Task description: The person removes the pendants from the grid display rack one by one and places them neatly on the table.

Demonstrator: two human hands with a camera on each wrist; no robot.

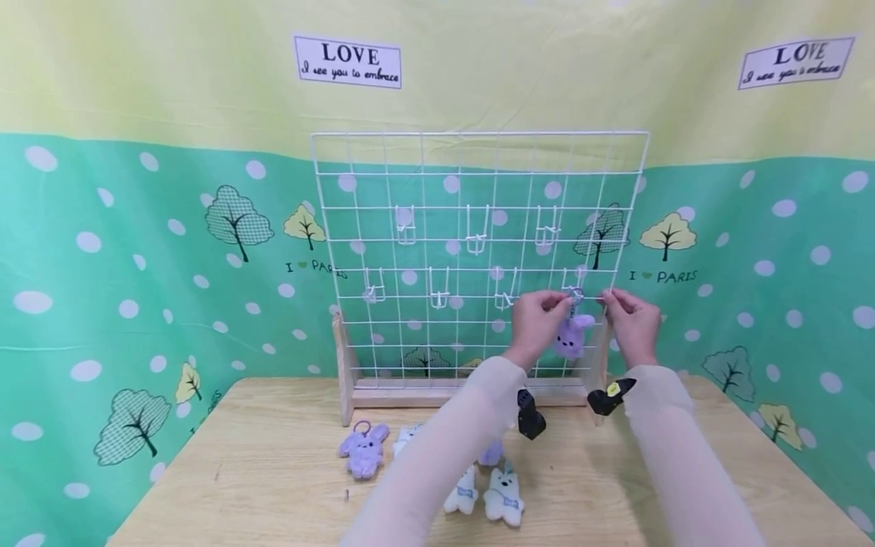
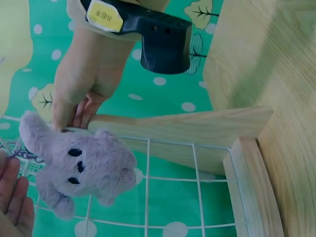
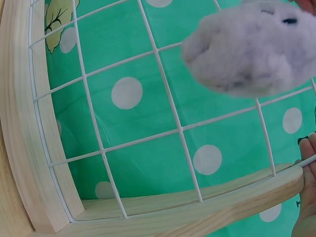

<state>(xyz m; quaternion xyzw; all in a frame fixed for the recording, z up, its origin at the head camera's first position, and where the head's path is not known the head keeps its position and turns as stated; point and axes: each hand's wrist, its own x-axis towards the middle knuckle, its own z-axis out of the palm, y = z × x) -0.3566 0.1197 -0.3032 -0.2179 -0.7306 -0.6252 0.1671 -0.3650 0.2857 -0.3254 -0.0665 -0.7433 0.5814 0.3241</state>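
A purple plush bunny keychain (image 1: 570, 339) hangs at the lower right of a white wire grid rack (image 1: 459, 134). My left hand (image 1: 538, 325) pinches it near its ring (image 1: 576, 293), close to a hook there. In the left wrist view the plush bunny (image 2: 91, 165) faces the camera, and my left hand's fingers (image 2: 17, 200) are partly cut off. My right hand (image 1: 634, 325) grips the rack's right edge, just above the wooden side post (image 2: 182, 126). The plush bunny (image 3: 252, 52) blurs across the top of the right wrist view. Whether the ring is over the hook, I cannot tell.
Several white hooks (image 1: 476, 241) are fixed on the grid in two rows. On the wooden table (image 1: 273, 456) lie another purple bunny keychain (image 1: 364, 453), a white bear plush (image 1: 504, 497) and more plush toys, some partly hidden by my left sleeve.
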